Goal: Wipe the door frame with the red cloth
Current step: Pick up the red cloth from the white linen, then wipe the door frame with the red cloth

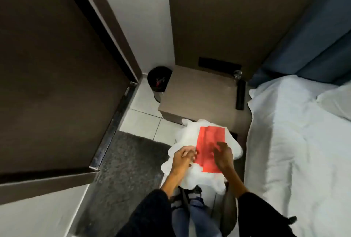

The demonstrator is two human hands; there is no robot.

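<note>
The brown door (53,77) stands at the far left, smooth and matte, with its frame (106,28) running slantwise beside it and a metal sill (112,128) at its foot. A coarse grey mat (129,162) lies below the sill, pale tiles (144,123) beyond it.

The left hand (183,158) rests on a crumpled white bag (191,178), fingers curled, tips just touching the left edge of the red cloth (209,147); whether they pinch it I cannot tell. The cloth lies flat, folded to a neat rectangle on the bag. The right hand (224,156) hovers over its lower right part, fingers spread, gripping nothing.

Behind, a black bin (158,79) sits in the corner beside a boxy brown nightstand (199,94). A white bed (296,151) hems in the right, leaving a narrow floor strip.
</note>
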